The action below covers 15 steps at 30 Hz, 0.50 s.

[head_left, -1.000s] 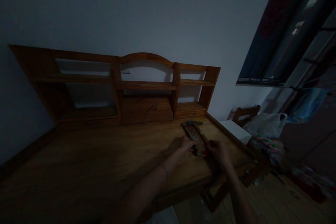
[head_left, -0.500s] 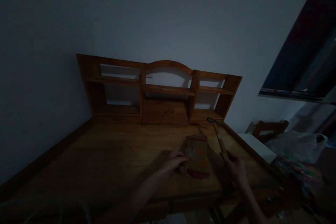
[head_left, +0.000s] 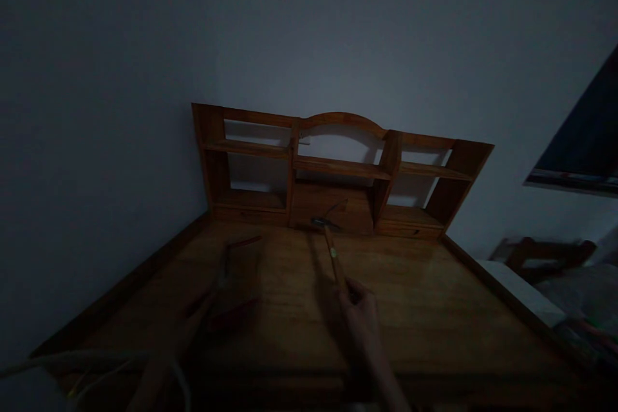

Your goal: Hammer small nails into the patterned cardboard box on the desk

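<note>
My right hand (head_left: 356,304) is closed round the wooden handle of a hammer (head_left: 333,251), whose dark metal head is raised near the back of the wooden desk (head_left: 396,309). To the left, my left hand (head_left: 196,312) is dark and smeared by motion, at the left edge of a brownish, flat object with red ends (head_left: 239,280), perhaps a cardboard piece. Its fingers are too blurred to show how they sit on it.
A wooden shelf unit (head_left: 338,170) with small drawers stands along the back against the wall. Pale cords (head_left: 96,355) hang at the lower left. A white surface (head_left: 521,290) and a wooden chair (head_left: 550,254) are beyond the desk's right edge.
The view has turned, moving the shelf rightward in the picture. My left hand and the red-ended object have moved left over the desk. My right hand has carried the hammer left, to the middle.
</note>
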Available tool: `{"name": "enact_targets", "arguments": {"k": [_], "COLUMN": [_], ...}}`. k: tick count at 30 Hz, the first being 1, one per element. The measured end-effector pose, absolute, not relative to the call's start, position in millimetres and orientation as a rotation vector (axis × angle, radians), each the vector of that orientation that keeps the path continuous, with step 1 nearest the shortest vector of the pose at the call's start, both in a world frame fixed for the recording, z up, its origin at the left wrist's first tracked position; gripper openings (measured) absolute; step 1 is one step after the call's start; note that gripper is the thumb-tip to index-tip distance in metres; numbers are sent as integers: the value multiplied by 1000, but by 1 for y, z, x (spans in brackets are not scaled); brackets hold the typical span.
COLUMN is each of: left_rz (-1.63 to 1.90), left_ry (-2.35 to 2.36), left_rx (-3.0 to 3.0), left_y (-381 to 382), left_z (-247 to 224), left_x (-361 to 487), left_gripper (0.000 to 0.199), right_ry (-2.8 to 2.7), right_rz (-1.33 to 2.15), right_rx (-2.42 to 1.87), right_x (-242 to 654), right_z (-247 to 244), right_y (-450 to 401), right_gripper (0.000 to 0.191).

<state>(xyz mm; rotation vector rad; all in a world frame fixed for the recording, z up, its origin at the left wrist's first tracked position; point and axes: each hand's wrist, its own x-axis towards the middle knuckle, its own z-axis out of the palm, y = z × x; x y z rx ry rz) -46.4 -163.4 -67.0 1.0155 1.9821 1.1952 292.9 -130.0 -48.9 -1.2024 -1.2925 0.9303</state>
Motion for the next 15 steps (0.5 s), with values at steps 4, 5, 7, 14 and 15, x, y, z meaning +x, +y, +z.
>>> {"name": "enact_targets", "arguments": {"k": [4, 5, 7, 14, 15], "left_rz": [1206, 1209, 1217, 1203, 1199], "left_ry": [2059, 2110, 2199, 2252, 2258], "left_rx": [1176, 1217, 1231, 1198, 1197], "left_y": [-169, -169, -170, -170, -170], "left_z": [-71, -70, -66, -50, -50], "left_x": [-42, -38, -31, -26, -26], "left_gripper": [48, 48, 49, 36, 36], "right_ry": [-1401, -1423, -1467, -1551, -1566], "right_rz": [992, 987, 968, 951, 941], "right_rx": [-1107, -1110, -1120, -1141, -1153], "right_x": [220, 205, 178, 120, 117], "right_z": [-61, -63, -64, -68, -70], "right_y": [-123, -122, -121, -127, -128], "right_gripper": [36, 33, 31, 36, 37]}}
